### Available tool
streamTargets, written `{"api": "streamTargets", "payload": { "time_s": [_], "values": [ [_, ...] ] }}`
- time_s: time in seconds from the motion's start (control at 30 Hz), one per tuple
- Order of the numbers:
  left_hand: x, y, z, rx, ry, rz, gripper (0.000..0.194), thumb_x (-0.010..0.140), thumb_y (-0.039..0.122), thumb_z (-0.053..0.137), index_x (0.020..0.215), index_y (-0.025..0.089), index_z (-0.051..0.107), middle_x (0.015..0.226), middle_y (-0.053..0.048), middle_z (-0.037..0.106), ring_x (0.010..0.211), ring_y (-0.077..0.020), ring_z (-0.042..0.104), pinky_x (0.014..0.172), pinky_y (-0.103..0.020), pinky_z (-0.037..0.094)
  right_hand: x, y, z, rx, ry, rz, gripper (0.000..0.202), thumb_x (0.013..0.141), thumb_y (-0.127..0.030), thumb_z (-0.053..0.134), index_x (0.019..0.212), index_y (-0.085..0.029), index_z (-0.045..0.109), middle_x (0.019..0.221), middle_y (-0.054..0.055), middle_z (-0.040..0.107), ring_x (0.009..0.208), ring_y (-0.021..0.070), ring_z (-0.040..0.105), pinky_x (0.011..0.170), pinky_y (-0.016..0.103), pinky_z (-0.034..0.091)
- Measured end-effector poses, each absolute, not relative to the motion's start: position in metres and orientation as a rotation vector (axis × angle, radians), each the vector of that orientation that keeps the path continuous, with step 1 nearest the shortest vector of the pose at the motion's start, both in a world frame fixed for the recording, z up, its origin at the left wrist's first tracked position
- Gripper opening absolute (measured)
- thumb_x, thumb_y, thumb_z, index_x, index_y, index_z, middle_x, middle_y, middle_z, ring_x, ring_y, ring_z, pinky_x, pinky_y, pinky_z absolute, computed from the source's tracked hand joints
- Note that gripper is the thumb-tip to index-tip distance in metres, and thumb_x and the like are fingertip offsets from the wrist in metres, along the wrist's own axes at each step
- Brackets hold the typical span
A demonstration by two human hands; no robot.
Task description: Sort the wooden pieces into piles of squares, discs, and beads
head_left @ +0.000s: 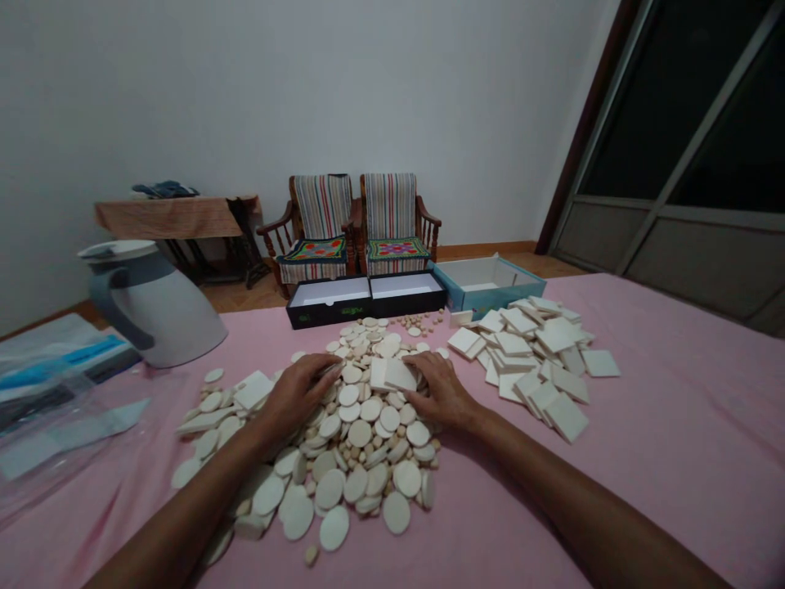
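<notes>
A heap of pale round wooden discs [360, 433], mixed with small wooden beads, lies in front of me. My right hand [442, 391] curls around a few square wooden tiles [393, 375] at the heap's upper right, its fingers and thumb against their edge. On the heap's left side rests my left hand [307, 384], thumb and fingers slightly apart, nothing visible between them; its fingertips touch the discs. More square tiles [253, 391] lie beside my left forearm. To the right is a separate pile of square tiles [543, 348].
Behind the heap stand a black two-part box [331, 312] and an open blue box [509, 288]. A grey-white jug [175, 315] and plastic packaging [74, 409] sit at left on the pink cloth [675, 393]. Two armchairs [322, 204] stand beyond.
</notes>
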State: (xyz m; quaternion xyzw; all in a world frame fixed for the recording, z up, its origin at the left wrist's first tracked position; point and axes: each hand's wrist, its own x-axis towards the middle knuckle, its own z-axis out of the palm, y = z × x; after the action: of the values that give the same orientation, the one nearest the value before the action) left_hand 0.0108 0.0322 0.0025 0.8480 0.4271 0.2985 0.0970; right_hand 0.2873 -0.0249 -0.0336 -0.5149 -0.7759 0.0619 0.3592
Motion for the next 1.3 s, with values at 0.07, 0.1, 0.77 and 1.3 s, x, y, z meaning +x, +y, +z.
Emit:
{"api": "streamTargets", "payload": {
  "time_s": [0.07, 0.1, 0.77, 1.3],
  "values": [
    [0.01, 0.035, -0.002, 2.495, 1.277, 0.924, 0.042, 0.092, 0.052, 0.042, 0.104, 0.021, 0.068, 0.107, -0.007, 0.071, 0.1, -0.0232, 0.065, 0.09, -0.037, 0.051, 0.298, -0.022, -0.025, -1.322, -1.947, 0.066, 0.046, 0.073, -0.02, 0.062, 0.118, -0.015, 0.057, 0.112, 0.013, 0.062, 0.104, 0.027, 0.053, 0.09, 0.042, 0.043],
    [0.01, 0.037, -0.004, 2.494, 1.279, 0.938, 0.043, 0.092, 0.052, 0.041, 0.104, 0.021, 0.068, 0.107, -0.008, 0.071, 0.101, -0.0235, 0.065, 0.091, -0.037, 0.051, 0.307, -0.02, -0.019, -1.339, -1.894, -0.003, 0.043, 0.073, -0.022, 0.061, 0.116, -0.016, 0.058, 0.11, 0.013, 0.062, 0.102, 0.0269, 0.053, 0.089, 0.042, 0.043],
    [0.011, 0.037, -0.006, 2.449, 1.3, 0.958, 0.039, 0.092, 0.049, 0.041, 0.101, 0.022, 0.068, 0.106, -0.007, 0.071, 0.101, -0.0233, 0.064, 0.092, -0.039, 0.05, 0.319, -0.014, -0.003, -1.2, -1.905, 0.116, 0.033, 0.083, -0.03, 0.06, 0.115, -0.021, 0.064, 0.116, 0.01, 0.067, 0.109, 0.0245, 0.059, 0.095, 0.045, 0.046],
    [0.011, 0.036, -0.005, 2.48, 1.292, 0.921, 0.039, 0.093, 0.047, 0.039, 0.102, 0.022, 0.067, 0.105, -0.006, 0.071, 0.1, -0.0227, 0.064, 0.089, -0.036, 0.05, 0.307, -0.016, -0.005, -1.327, -1.704, 0.282, 0.019, 0.082, -0.016, 0.05, 0.083, -0.019, 0.068, 0.084, 0.004, 0.071, 0.074, 0.0172, 0.062, 0.07, 0.031, 0.048]
  ]
}}
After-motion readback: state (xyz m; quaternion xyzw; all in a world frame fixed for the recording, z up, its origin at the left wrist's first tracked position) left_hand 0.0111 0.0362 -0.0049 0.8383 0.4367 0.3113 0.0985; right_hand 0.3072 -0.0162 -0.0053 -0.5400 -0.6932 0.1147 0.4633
